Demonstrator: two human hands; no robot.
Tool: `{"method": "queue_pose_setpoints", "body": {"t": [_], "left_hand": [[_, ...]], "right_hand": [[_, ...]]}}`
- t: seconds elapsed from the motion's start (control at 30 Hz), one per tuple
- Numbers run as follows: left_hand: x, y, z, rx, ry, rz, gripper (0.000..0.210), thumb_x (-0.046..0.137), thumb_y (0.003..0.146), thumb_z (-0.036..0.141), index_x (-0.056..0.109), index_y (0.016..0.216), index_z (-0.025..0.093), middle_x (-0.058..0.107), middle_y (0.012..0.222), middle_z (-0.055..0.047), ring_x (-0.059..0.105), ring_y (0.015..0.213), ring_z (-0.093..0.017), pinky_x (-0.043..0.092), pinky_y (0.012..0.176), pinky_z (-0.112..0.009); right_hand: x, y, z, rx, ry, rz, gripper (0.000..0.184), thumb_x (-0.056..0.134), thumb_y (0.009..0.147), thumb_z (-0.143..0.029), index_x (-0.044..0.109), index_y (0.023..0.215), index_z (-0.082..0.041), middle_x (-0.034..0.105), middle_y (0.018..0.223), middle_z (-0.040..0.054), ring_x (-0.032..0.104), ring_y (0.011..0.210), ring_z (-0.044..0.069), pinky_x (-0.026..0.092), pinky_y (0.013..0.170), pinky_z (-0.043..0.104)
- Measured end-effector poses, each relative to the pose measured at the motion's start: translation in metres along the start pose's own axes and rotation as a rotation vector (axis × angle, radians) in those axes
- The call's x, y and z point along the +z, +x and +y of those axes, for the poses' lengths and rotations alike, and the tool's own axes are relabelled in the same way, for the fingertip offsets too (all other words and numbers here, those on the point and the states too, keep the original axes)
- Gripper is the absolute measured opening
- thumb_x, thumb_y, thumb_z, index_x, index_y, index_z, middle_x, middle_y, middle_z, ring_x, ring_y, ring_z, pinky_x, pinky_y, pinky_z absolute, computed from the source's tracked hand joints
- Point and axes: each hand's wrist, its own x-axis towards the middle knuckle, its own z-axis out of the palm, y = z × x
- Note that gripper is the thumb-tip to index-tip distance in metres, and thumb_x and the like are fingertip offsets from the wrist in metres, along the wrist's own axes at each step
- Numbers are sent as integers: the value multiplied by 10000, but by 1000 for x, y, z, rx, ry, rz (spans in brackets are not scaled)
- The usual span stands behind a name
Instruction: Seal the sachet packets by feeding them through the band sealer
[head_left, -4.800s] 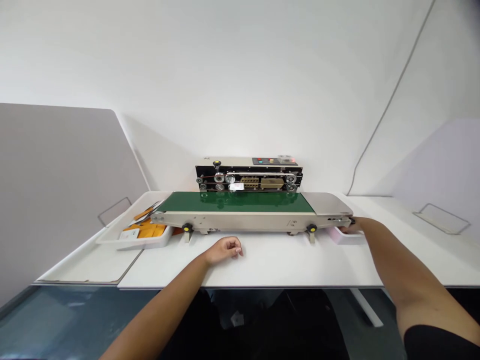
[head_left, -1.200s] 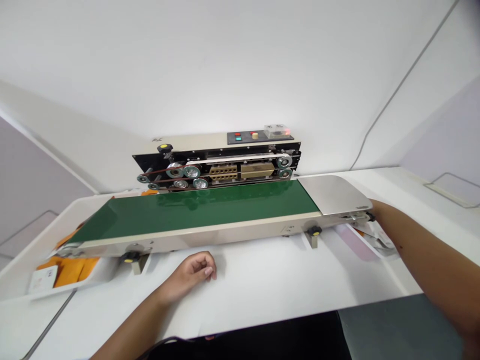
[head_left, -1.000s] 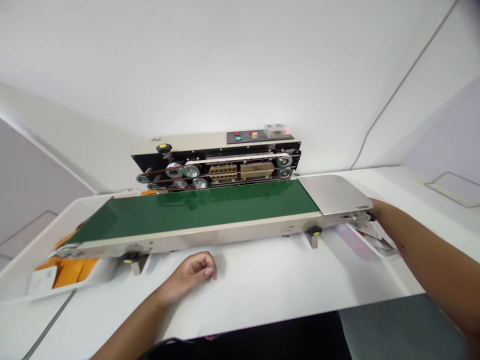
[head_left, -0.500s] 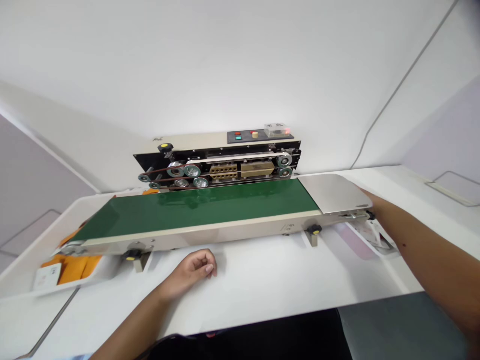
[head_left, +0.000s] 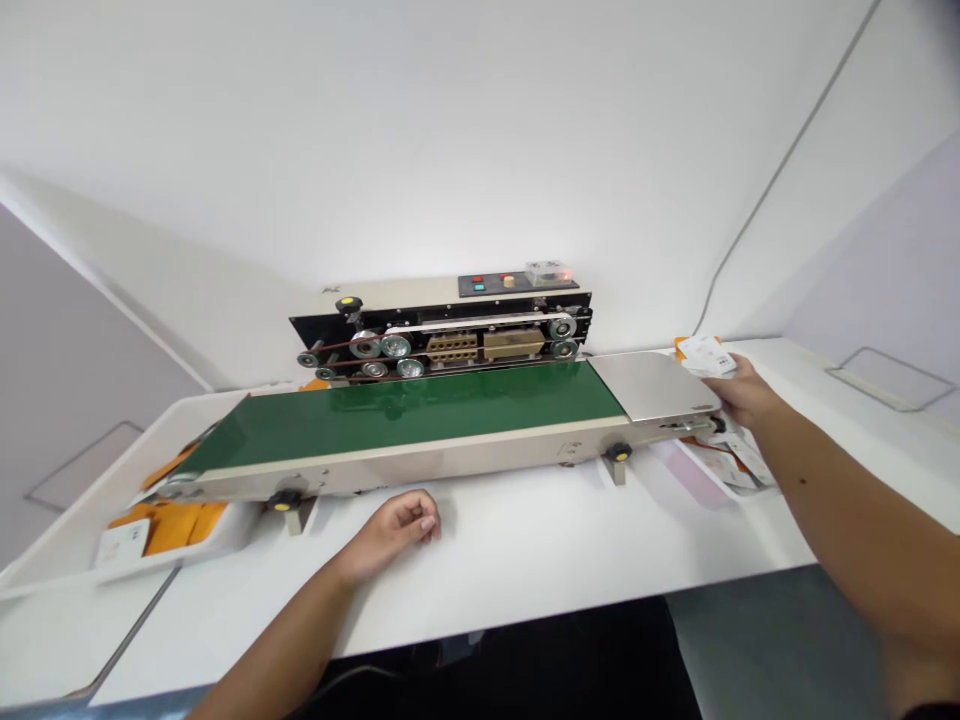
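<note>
My right hand point(head_left: 739, 392) is closed on an orange-and-white packet point(head_left: 705, 354), raised just beyond the right end of the sealing machine's metal plate point(head_left: 652, 385). Whether it is one packet or more I cannot tell. My left hand point(head_left: 405, 530) lies on the white table in front of the conveyor, fingers loosely curled in, with nothing visible in them. The band sealer point(head_left: 450, 325), with its wheels and belts, stands behind the green conveyor belt point(head_left: 405, 415). A red light glows on its control panel point(head_left: 517, 283).
A white bin point(head_left: 247, 530) under the conveyor's left end holds orange packets point(head_left: 180, 525). Below the right end, another bin point(head_left: 701, 475) contains more packets point(head_left: 735, 462). Black knobs point(head_left: 619, 453) stick out from the conveyor's front. A wall point(head_left: 420, 140) rises behind the machine.
My right hand has come up from behind the conveyor's right end, bringing a packet into view. My left hand stays resting on the table. The view has shifted slightly.
</note>
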Motion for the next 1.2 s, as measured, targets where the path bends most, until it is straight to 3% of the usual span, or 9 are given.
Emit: {"method": "queue_pose_setpoints", "body": {"t": [0.17, 0.3, 0.4, 0.67, 0.9, 1.03, 1.13, 1.2], "left_hand": [[1, -1, -1, 16, 16, 0, 340, 651, 881, 499, 581, 866, 167, 640, 782, -39, 547, 724, -157, 422, 703, -272], [4, -3, 3, 14, 32, 12, 355, 659, 870, 514, 580, 854, 168, 639, 772, -35, 549, 713, -156, 423, 696, -271], [8, -6, 6, 24, 52, 22, 373, 661, 862, 529, 577, 840, 166, 640, 766, -36, 545, 705, -152, 425, 691, -269], [15, -10, 5, 49, 98, 40, 390, 670, 848, 538, 572, 832, 160, 653, 781, -44, 558, 701, -151, 431, 693, -273], [16, -12, 2, 92, 119, 57, 413, 670, 837, 557, 580, 837, 154, 657, 780, -43, 569, 690, -146, 436, 686, -272], [19, -15, 3, 96, 131, 58, 415, 681, 828, 555, 579, 834, 153, 655, 773, -36, 575, 689, -145, 441, 689, -272], [21, -17, 1, 117, 138, 54, 405, 676, 838, 543, 576, 836, 150, 656, 775, -38, 575, 694, -144, 444, 692, -273], [21, -16, -1, 134, 143, 46, 393, 667, 853, 530, 575, 843, 148, 657, 784, -41, 577, 701, -145, 447, 694, -275]], "right_hand": [[-10, 3, -8, -62, 164, 120, 798, 730, 594, 142, 491, 1245, -252, 662, 1190, 88, 697, 878, 160, 567, 779, 356], [-16, 1, -15, -72, 273, 294, 764, 702, 559, 150, 458, 1159, -255, 658, 1193, 38, 693, 951, 157, 567, 841, 386], [-22, -1, -19, -99, 335, 387, 725, 678, 562, 147, 434, 1119, -249, 643, 1221, 42, 691, 974, 153, 562, 863, 387], [-37, -23, -30, -107, 279, 404, 723, 753, 554, 107, 431, 1108, -228, 626, 1249, 99, 685, 966, 151, 545, 838, 375], [-38, -49, -76, -131, 507, 497, 655, 626, 684, 106, 371, 1178, -239, 566, 1335, 112, 682, 949, 100, 540, 830, 351], [-18, -87, -111, -310, 537, 428, 718, 628, 689, 80, 313, 1258, -224, 517, 1389, 158, 668, 1026, 115, 544, 857, 334], [12, -139, -122, -534, 516, 259, 791, 666, 703, 10, 258, 1342, -215, 483, 1424, 189, 649, 1106, 154, 550, 895, 351], [36, -182, -115, -657, 462, 129, 831, 688, 726, -71, 230, 1397, -246, 469, 1447, 159, 623, 1168, 180, 550, 929, 394]]}}
